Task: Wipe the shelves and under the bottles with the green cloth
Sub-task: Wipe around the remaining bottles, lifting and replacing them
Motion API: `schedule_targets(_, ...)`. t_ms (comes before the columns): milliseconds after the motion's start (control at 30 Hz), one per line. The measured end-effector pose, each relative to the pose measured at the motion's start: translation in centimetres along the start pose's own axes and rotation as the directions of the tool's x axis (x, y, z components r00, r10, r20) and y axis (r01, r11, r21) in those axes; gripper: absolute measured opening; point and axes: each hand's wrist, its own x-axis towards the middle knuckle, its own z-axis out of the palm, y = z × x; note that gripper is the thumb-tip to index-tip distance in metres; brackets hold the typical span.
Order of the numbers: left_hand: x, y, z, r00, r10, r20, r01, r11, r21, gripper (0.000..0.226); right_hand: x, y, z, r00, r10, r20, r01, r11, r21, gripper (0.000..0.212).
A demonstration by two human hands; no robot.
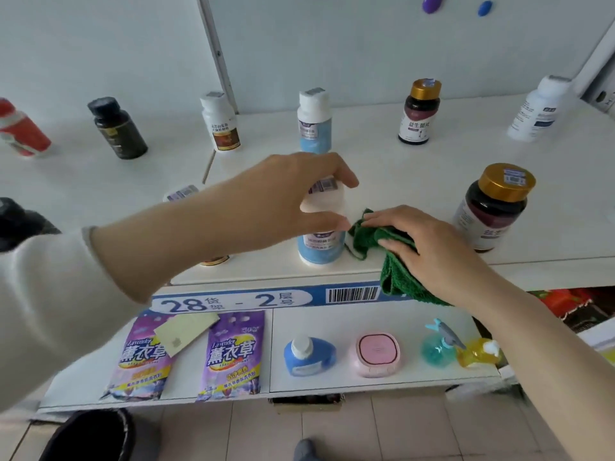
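A blue-and-white bottle (321, 247) stands near the front edge of the upper white shelf (416, 181). My left hand (283, 197) reaches over it from the left, fingers behind and thumb in front of its white cap. Right beside the bottle lies the green cloth (369, 234), bunched on the shelf and hanging over the front edge. My right hand (429, 247) presses down on the cloth, fingers bent over it. A dark bottle with a gold cap (492, 207) stands just right of that hand.
Along the shelf's back stand a red container (20, 131), a black bottle (116, 128), white bottles (219, 123) (314, 121) (539, 109) and a gold-capped one (420, 111). The lower shelf (382, 384) holds lavender bags (229, 354), a blue bottle (307, 356), a pink box (376, 354) and sprayers (439, 344).
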Motion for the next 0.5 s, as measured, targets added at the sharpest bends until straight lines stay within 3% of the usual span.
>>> schedule_targets(167,0.1,-0.6,-0.9,0.991,-0.062,-0.121,0.054,0.996,-0.071,0.042,1.7,-0.2,0.3,0.996,0.08,-0.032,-0.08,0.997,-0.002,0.032)
schedule_targets(333,-0.2,-1.5,-5.2,0.949,-0.118,-0.293,0.113,0.993,-0.034,0.04,8.2,-0.7,2.5,0.986,0.167,-0.017,-0.168,0.981,-0.093,0.037)
schedule_targets(500,-0.4,-3.2,-7.1,0.907,-0.168,-0.387,0.18,0.984,-0.006,0.038,8.4,-5.5,5.5,0.98,-0.086,0.181,0.082,0.996,0.028,0.037)
